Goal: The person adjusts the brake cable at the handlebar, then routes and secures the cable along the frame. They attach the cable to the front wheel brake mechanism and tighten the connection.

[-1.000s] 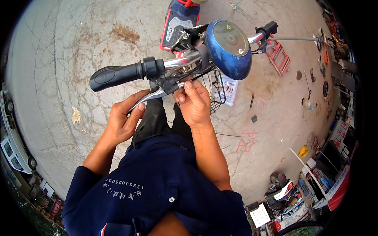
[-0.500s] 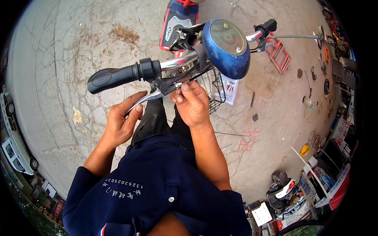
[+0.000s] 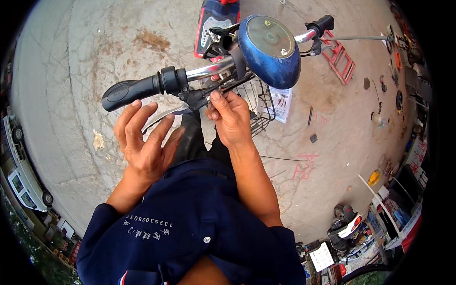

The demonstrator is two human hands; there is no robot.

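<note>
The biggest thing here is the shiny silver metal handlebar point(image 3: 210, 70). It runs from the left to the far right, on the far side of both hands. The bar looks like it could turn if pushed, so small, soft moves seem best.

The round blue headlight with a clear top point(image 3: 280, 71) sits far and to the right of the hands. The long black rubber grip point(image 3: 130, 91) is on the left end, just past the fingertips of the left hand point(image 3: 145, 142).

That left hand is loose, with its fingers spread, and holds nothing. The curved silver metal brake lever point(image 3: 178, 112) is just beside it, partly behind its fingers. I cannot tell if they touch. It would be wise not to squeeze the lever while fingers work so close to it.

The lever joins the chunky black bracket point(image 3: 194, 99) under the bar, between the two hands. Holding that bracket could help steady things.

The right hand point(image 3: 230, 118) pinches the small silver metal piece point(image 3: 208, 98) at the bracket's right side, with thumb and fingertips. Its fingers hide some of it. A firm pinch, straight and not tilted, should help, because tiny parts can slip.
</note>
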